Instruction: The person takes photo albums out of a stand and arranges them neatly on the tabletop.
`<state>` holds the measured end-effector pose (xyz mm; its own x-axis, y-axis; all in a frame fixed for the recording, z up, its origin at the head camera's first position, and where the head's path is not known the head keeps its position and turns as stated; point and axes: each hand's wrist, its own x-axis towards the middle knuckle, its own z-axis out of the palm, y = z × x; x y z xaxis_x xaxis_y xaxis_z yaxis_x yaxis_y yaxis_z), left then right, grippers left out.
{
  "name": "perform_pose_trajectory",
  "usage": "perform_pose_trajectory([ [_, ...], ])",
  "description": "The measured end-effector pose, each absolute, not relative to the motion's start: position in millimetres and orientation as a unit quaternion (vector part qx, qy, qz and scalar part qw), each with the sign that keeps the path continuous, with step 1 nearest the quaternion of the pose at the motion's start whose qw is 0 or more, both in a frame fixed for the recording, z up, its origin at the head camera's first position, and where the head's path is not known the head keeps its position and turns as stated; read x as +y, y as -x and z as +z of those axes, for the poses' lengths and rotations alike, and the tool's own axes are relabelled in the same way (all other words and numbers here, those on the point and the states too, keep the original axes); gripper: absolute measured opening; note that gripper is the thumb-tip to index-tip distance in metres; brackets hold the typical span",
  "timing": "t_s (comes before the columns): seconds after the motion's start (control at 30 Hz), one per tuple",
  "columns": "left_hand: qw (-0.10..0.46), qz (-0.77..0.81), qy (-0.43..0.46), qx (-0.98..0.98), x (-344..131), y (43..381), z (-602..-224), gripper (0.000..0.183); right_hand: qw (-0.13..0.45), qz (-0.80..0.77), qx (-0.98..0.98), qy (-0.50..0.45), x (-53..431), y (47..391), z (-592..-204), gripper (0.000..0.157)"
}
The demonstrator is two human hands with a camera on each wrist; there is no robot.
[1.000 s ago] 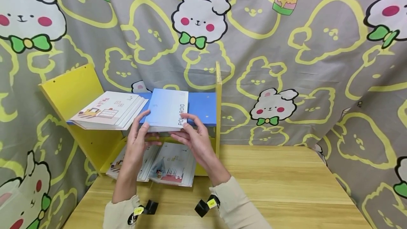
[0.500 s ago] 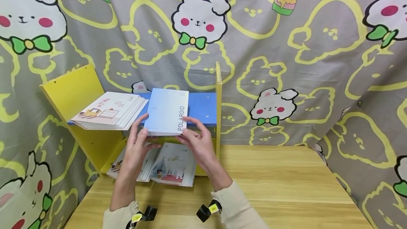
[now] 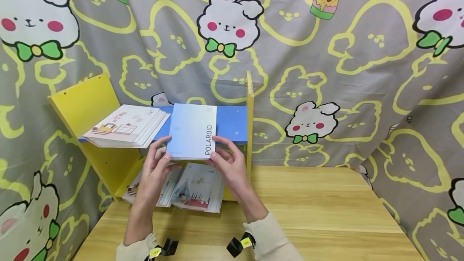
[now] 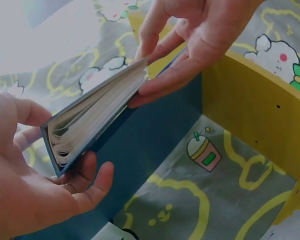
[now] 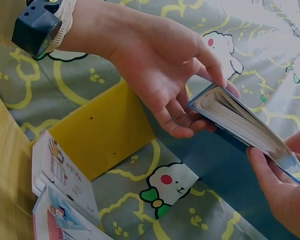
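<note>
Both hands are on the book here: the left hand (image 3: pixel 153 172) grips its near left corner, the right hand (image 3: pixel 232 167) its near right. The blue-and-white book (image 3: pixel 191 130), POLAROID running up the right side of its cover, sits squarely between them, out over the front edge of the blue shelf (image 3: pixel 233 122). Whether its far end touches that shelf, I can't tell. The left wrist view gives us the page edges, loosely fanned between the covers. Over at the shelf's left end, beside the yellow side panel (image 3: pixel 87 102), a pale illustrated book (image 3: pixel 125 123) juts past the front edge — just beside the left hand. Down below, two more illustrated books (image 3: pixel 198 186) lie side by side, toward the rear left of the surface (image 3: pixel 319 208).
</note>
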<state>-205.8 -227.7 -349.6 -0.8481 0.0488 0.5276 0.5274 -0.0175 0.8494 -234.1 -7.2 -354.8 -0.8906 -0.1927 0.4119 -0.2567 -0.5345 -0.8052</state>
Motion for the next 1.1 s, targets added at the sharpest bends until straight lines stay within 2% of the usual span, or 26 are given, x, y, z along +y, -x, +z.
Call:
perform_pose_trajectory([
  [0.27, 0.193, -0.652, 0.223, -0.698, -228, 205, -353, 0.046, 0.025, 0.834, -0.492, -0.249, 1, 235, -361, 0.048],
  [0.73, 0.164, -0.653, 0.187, -0.715, -237, 198, -359, 0.049, 0.028, 0.818, -0.515, -0.253, 3, 230, -372, 0.047],
  [1.1, 0.173, -0.646, 0.214, -0.712, -242, 191, -367, 0.049, 0.043, 0.799, -0.533, -0.274, 3, 225, -376, 0.048],
])
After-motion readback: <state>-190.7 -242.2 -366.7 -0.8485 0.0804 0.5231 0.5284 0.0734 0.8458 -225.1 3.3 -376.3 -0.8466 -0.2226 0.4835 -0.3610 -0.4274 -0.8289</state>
